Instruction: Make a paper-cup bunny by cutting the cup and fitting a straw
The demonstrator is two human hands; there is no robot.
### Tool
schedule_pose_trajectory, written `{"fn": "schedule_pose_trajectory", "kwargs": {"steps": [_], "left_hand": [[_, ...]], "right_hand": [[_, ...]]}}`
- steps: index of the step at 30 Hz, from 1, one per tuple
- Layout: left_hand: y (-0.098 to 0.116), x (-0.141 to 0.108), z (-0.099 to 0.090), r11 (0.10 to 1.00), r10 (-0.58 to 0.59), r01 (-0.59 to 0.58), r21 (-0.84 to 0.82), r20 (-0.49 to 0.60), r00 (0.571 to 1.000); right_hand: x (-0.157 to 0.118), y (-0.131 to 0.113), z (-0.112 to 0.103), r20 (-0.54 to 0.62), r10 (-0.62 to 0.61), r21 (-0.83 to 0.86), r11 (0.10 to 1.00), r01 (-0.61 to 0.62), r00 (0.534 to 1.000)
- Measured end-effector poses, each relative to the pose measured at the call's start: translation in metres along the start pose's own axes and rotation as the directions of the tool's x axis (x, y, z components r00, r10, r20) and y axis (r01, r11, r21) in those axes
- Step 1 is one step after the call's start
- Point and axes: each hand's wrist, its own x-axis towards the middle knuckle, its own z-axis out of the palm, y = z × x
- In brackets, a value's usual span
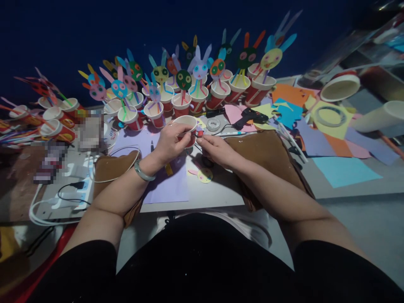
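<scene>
My left hand (173, 142), with a green bangle on its wrist, is closed at the near side of a red and white paper cup (188, 121). Its fingers hide part of the cup wall. Close beside it, my right hand (217, 149) pinches a small red piece (200, 133) whose exact kind is unclear. A dark cord runs near those fingers. Below the hands, a yellow paper rabbit face (205, 175) with a pink ear lies on the table. A sheet of purple paper (167, 189) is spread under my left forearm.
Several paper cups (181, 105) with straw-and-paper rabbits stand along the back. To the right lie a black glue gun (251, 118), coloured paper (347, 171) and a tape roll (330, 116). Brown cushions (261, 155) lie under the arms. A power strip (83, 189) is at left.
</scene>
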Motion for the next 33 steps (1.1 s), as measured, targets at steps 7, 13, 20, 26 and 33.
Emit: {"fn": "schedule_pose_trajectory", "kwargs": {"steps": [7,13,20,26,33], "left_hand": [[-0.003,-0.001,0.003,0.997,-0.032,0.026,0.068,0.080,0.996],[-0.002,-0.003,0.004,0.991,-0.053,0.035,0.131,0.134,0.990],[-0.007,-0.005,0.007,0.991,-0.018,0.000,0.133,0.133,0.991],[-0.005,-0.004,0.003,0.989,-0.009,-0.015,0.147,0.159,0.987],[-0.003,-0.005,0.005,0.985,-0.004,-0.024,0.172,0.159,0.987]], "right_hand": [[-0.003,-0.006,-0.004,-0.074,-0.062,-0.425,0.905,0.025,0.995],[-0.013,-0.024,0.000,-0.114,0.006,-0.853,0.513,-0.101,0.993],[-0.014,-0.017,0.002,-0.133,-0.049,-0.869,0.487,-0.092,0.990],[0.000,-0.005,-0.006,0.008,0.046,-0.155,0.987,-0.045,0.999],[0.001,-0.002,-0.001,0.125,0.204,0.246,0.942,-0.230,0.971]]}}
